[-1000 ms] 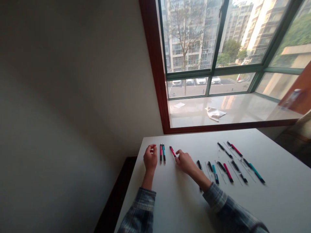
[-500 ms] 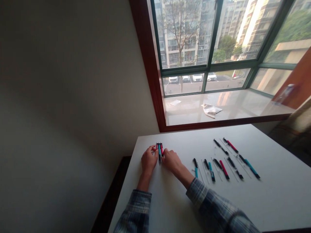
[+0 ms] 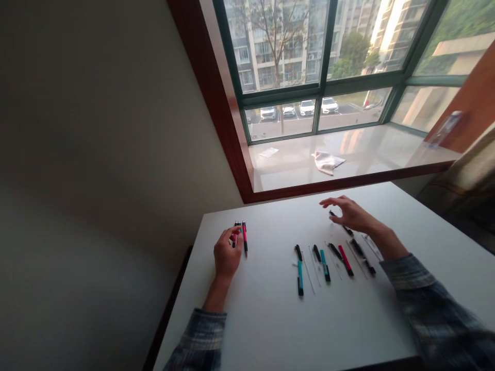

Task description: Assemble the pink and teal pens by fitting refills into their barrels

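Note:
My left hand (image 3: 228,252) curls at the left of the white table, its fingertips closed around the lower part of a dark pen with a pink section (image 3: 234,238). Just right of it lies a pink-and-black pen (image 3: 245,237). My right hand (image 3: 350,214) hovers farther right with its fingers apart, over a black pen part (image 3: 332,213). Several separated pen pieces lie in loose rows below it, including a teal barrel (image 3: 300,278), a pink barrel (image 3: 345,260) and thin refills (image 3: 308,269). Part of the far row is hidden under my right hand.
The white table (image 3: 263,319) ends in a near-left edge and a far edge beneath a wood-framed window (image 3: 232,129). On the sill behind lie a white cloth (image 3: 328,162) and a sheet of paper (image 3: 268,152).
My right hand has left the pens by my left hand and moved right and away, over the far pieces. The view has tilted and shifted slightly. My left hand stays near the pens.

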A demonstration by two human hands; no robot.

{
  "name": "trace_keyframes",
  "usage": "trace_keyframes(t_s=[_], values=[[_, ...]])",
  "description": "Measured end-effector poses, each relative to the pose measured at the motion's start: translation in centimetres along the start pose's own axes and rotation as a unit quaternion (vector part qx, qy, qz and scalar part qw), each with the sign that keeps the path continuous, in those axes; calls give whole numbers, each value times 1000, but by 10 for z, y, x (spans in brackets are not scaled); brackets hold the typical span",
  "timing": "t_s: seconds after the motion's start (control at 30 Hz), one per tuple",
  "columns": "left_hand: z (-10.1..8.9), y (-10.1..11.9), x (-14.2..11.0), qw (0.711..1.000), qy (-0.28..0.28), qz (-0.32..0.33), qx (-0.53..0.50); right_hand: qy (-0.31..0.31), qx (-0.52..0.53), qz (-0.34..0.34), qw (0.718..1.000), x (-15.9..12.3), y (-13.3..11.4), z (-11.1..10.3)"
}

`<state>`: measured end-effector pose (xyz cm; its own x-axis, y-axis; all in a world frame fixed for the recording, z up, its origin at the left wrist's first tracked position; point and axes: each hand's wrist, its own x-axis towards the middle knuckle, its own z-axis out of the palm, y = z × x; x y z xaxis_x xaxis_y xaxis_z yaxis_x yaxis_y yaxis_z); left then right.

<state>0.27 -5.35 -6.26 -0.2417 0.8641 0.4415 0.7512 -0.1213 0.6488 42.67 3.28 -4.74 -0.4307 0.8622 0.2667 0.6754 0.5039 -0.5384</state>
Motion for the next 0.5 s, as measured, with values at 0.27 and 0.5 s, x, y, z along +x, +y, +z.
trace_keyframes(t_s=[0.27,0.5], values=[[8,13,-1,1000,-15,12,-8,-30,-8,46,998,-19,39,-10],[9,12,-1,1000,-20,-9,-14,-40,4,80,996,-19,40,-8]])
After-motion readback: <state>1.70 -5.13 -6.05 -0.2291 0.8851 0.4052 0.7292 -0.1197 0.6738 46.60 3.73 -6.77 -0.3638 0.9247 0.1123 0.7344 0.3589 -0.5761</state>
